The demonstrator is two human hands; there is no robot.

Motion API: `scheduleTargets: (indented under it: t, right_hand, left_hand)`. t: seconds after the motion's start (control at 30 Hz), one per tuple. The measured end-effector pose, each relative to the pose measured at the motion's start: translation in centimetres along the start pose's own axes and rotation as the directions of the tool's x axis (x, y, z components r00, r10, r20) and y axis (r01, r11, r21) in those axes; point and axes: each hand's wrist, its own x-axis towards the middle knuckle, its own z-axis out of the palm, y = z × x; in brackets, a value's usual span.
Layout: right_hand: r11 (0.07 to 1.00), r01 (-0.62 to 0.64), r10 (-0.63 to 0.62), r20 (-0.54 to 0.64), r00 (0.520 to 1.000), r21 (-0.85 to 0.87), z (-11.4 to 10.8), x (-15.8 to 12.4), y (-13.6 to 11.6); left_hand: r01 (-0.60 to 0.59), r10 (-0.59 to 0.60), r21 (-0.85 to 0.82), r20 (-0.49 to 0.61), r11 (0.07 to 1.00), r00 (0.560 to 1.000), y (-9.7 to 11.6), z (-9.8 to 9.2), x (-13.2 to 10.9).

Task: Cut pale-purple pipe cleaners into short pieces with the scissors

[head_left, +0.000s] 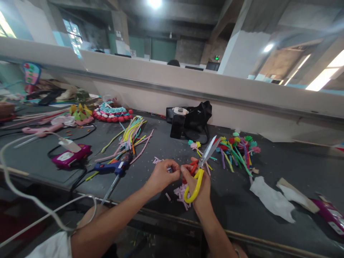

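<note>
Head cam, so we're looking down past two forearms at a dark worktop. Closest in, a scatter of short lilac snippets sits just below the hands, near the table's front edge. Left hand has thumb and fingertips curled into a narrow pinch, and honestly I can't tell if anything's in it. Right hand is wrapped around some yellow-handled scissors, blades a bit apart and pointing away from the person, while its thumb and finger come together right next to the left fingertips. Some red pieces are tucked right by that hand, but it's too blurry to say whether it's gripping them.

Off to the right there's a crumpled white sheet. Over on the left lies a blue glue gun, with a purple power strip beside it. Further back, a loose bundle of pastel fuzzy stems is on the left and a pile of colourful fuzzy flowers on the right. Behind those, a phone leans on a black bag, up near the pale partition.
</note>
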Motion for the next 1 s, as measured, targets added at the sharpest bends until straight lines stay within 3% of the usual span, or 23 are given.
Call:
scheduleTargets:
  t: [0.2, 0.53, 0.73, 1.0]
  right_hand:
    - [1.0, 0.002, -0.003, 0.03, 1.0, 0.012, 0.1, 0.5, 0.3]
    - [0.986, 0.079, -0.088, -0.057, 0.994, -0.148, 0.1, 0.4, -1.0]
    - [0.985, 0.07, -0.081, -0.069, 0.994, -0.157, -0.3, 0.5, -0.4]
    - [0.988, 0.067, -0.078, -0.079, 0.994, -0.138, -0.4, 0.3, -0.2]
  left_hand:
    - [0.013, -0.013, -0.007, -0.02, 1.0, 1.0, 0.0, 0.0, 0.0]
    - [0.22, -0.204, -0.384, 0.081, 0.897, 0.976, 0.0, 0.7, 0.2]
    - [0.222, -0.165, -0.365, 0.183, 0.904, 0.969, 0.1, 0.6, 0.1]
    - [0.084, -0.059, -0.169, 0.147, 0.982, 0.987, 0.1, 0.7, -0.2]
